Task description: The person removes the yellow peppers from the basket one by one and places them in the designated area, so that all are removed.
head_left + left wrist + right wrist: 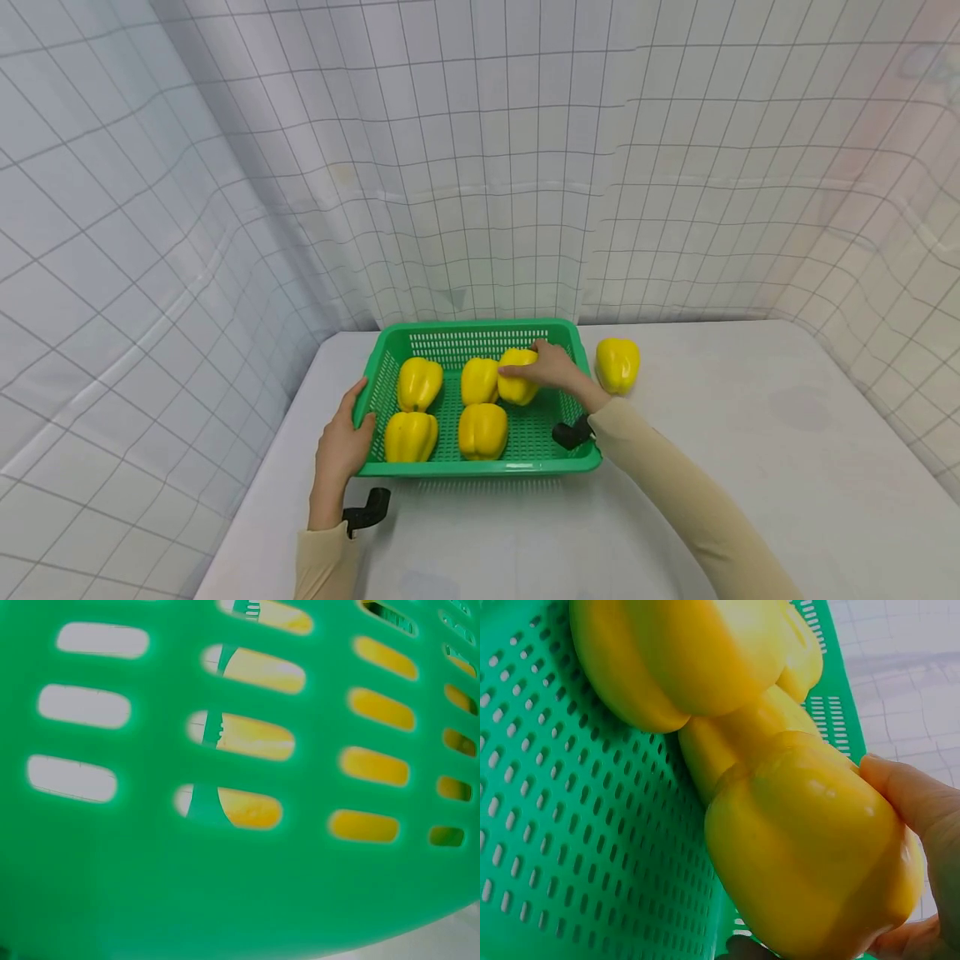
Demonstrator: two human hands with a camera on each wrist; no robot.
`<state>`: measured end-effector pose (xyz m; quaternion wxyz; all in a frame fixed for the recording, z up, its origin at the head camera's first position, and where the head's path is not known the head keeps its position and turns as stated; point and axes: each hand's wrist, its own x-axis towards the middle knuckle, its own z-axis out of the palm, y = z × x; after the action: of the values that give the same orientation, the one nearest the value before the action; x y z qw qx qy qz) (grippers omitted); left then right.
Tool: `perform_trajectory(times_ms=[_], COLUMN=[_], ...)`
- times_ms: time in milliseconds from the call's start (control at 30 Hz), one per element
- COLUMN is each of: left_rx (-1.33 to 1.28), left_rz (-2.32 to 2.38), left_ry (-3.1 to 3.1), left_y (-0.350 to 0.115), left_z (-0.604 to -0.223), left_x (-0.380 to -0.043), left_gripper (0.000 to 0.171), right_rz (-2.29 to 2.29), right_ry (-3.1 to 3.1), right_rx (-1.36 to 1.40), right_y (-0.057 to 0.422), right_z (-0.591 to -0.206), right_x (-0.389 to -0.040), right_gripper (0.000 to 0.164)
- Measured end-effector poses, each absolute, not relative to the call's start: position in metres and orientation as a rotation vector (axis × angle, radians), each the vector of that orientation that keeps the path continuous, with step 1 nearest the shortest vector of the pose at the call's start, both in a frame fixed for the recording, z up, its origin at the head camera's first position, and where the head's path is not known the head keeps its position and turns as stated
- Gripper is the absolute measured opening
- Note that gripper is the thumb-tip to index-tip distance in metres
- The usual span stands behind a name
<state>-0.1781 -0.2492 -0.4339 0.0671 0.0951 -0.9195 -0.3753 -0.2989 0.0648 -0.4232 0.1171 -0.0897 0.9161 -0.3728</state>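
A green slotted plastic basket stands on the table with several yellow bell peppers inside. My left hand grips its left rim, thumb over the edge. Inside the basket's right half, my right hand holds a yellow bell pepper between thumb and fingers. In the right wrist view this bell pepper fills the grasp and overlaps another pepper behind it. The left wrist view looks at the basket wall from close by, and yellow shows through its slots; the left hand is out of that view.
One more yellow bell pepper lies on the white table, just right of the basket. Grid-patterned white curtains hang behind the table and along both sides. Black wrist cameras sit on both wrists, the right one over the basket's right rim.
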Motion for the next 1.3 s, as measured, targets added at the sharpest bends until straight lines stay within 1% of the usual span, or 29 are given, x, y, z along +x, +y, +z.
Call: perform_trajectory(times_ms=[333,567,1033,1300], left_rx=[0.285,0.28,0.28,0.276], left_rz=[-1.132,-1.131,-1.126,-1.122], left_ry=[-2.769,-2.768,-2.768,-2.769], left_y=[-0.25,-0.25,-0.25,-0.25], left_z=[-0.435,-0.435,-0.436,-0.435], left_x=[-0.178,-0.178,-0.179,-0.179], left_gripper=[0.056,0.056,0.056,0.056], right_rz=[-1.203,-1.276,-1.497,-1.649], right_ry=[2.707,2.713,2.744,2.693], right_rx=[-0.31,-0.339,-0.327,-0.316], right_y=[0.068,0.07,0.071,0.076], right_z=[-0.414,-0.41,-0.399,-0.395], right_x=[-0.293,-0.291,-0.28,-0.278], right_gripper=[0.085,0.086,0.076,0.077])
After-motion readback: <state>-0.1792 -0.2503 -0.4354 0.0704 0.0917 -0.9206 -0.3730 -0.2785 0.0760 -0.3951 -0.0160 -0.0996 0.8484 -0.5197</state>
